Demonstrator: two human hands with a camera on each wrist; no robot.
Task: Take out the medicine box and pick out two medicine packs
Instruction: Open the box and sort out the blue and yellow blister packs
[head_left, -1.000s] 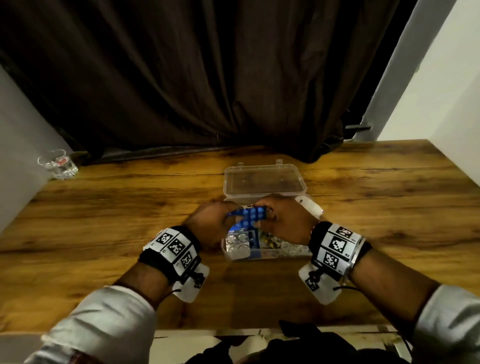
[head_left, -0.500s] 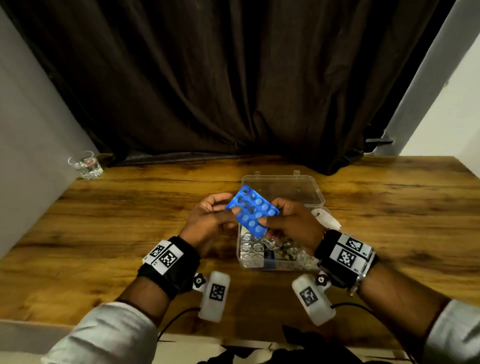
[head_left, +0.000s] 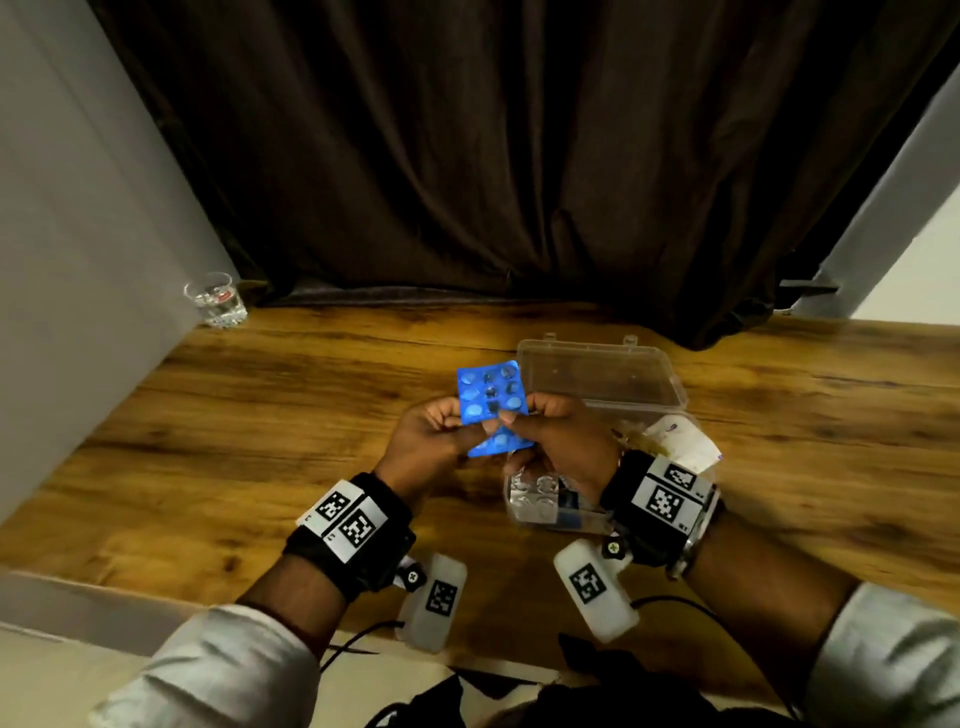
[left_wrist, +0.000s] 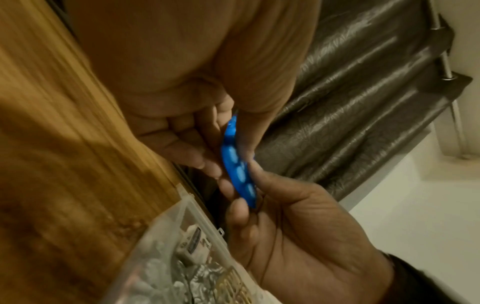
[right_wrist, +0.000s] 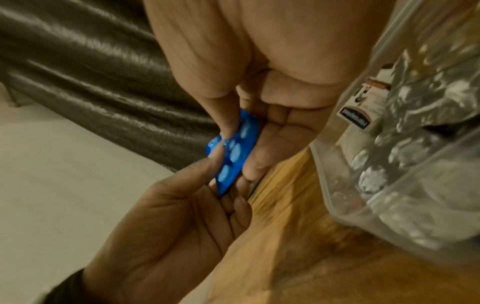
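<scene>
A blue blister pack (head_left: 491, 408) is held up above the table, just left of the clear plastic medicine box (head_left: 530, 514). My left hand (head_left: 434, 439) pinches its left edge and my right hand (head_left: 558, 441) pinches its right side, thumbs on the front. The wrist views show the blue blister pack (left_wrist: 239, 164) (right_wrist: 235, 153) edge-on between both hands' fingers. The box stands open, its lid (head_left: 597, 376) lying flat behind it. Silver blister packs (head_left: 535, 493) and a white sachet (head_left: 680, 441) lie inside.
A small glass (head_left: 215, 300) stands at the table's far left corner by the grey wall. A dark curtain (head_left: 493, 156) hangs behind the wooden table (head_left: 260, 415). The near table edge runs just under my wrists.
Both hands have lifted the blue blister pack out of the box, moved it left and turned it upright toward me. The camera has tilted and shifted.
</scene>
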